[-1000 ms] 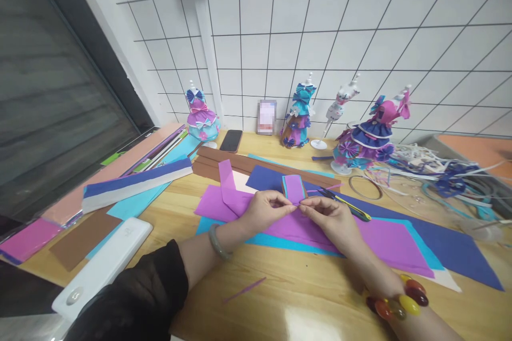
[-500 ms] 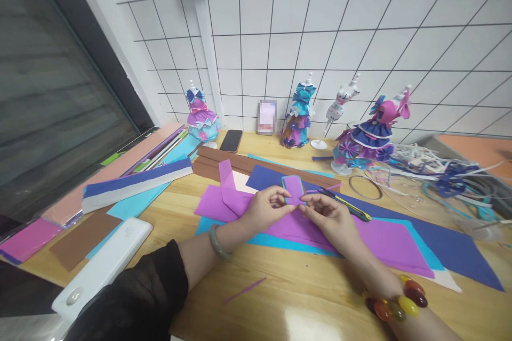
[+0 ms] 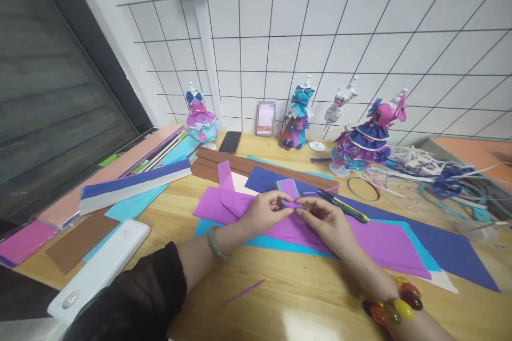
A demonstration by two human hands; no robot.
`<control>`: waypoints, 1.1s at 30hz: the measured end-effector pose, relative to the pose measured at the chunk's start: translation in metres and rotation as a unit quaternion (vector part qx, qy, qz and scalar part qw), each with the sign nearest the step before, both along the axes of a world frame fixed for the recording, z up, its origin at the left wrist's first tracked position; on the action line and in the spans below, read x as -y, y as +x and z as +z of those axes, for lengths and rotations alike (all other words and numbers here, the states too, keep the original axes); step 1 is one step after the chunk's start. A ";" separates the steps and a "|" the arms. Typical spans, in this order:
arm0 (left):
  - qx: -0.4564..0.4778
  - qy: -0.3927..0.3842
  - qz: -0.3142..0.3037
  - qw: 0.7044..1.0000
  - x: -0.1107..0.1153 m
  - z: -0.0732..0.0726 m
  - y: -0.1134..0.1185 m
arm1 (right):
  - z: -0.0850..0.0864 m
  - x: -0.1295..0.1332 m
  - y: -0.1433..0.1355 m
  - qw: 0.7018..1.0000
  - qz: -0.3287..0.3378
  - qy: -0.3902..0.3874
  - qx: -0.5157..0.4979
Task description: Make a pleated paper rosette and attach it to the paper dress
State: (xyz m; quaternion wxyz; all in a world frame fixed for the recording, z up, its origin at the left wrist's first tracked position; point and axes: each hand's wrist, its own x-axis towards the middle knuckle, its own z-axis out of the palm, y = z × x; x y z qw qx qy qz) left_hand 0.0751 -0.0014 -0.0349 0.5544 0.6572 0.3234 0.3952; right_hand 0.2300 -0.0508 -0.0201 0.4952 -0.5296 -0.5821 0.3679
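A small layered piece (image 3: 288, 187), purple with teal edging, is pinched at its near edge between the fingertips of the left hand (image 3: 266, 214) and the right hand (image 3: 327, 222), above the wide purple sheet (image 3: 390, 245) on the desk (image 3: 288, 298); the grip of both is closed on it. The layers could be slid out of line if the two sides were pinched or pulled unevenly, and a crooked crease could be pressed in, since the material looks thin and soft. The edge could also spring open if either side were let go too soon. The cutting tool (image 3: 348, 209) lies near the right fingers and could be knocked by a sideways sweep. Compared with half a second earlier, the near edge appears more turned up, with a purple band now showing across it, while both hands have been kept close together and the view has been shifted slightly
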 end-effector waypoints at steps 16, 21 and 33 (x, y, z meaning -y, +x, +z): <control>-0.011 0.009 0.023 1.000 -0.003 -0.004 0.001 | -0.008 -0.002 0.007 0.999 0.007 0.011 0.045; -0.026 0.023 0.023 0.999 -0.003 -0.004 -0.001 | -0.009 -0.002 0.006 0.995 0.014 0.033 0.092; -0.057 0.059 0.013 0.997 -0.003 0.001 -0.002 | -0.007 -0.003 0.007 0.986 -0.020 0.069 0.150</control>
